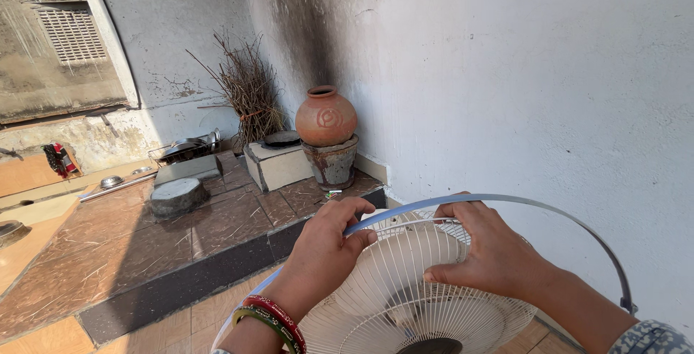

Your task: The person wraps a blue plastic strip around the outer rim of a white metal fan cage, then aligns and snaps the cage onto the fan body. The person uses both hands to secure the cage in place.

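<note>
Between both hands' grip sits the white fan guard [405, 289].

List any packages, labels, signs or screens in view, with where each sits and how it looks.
No signs or screens show.
Small packet-like item: on the tiled platform in front of the metal bucket under the clay pot; flat, with green and red spots, too small to tell more.
The hands grip only a white fan guard and its blue rim band, both unlabelled on the sides shown.

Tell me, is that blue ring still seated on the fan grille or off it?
Partly off. The blue ring arcs clear above the white fan grille on the right; the left hand pinches it.
</note>
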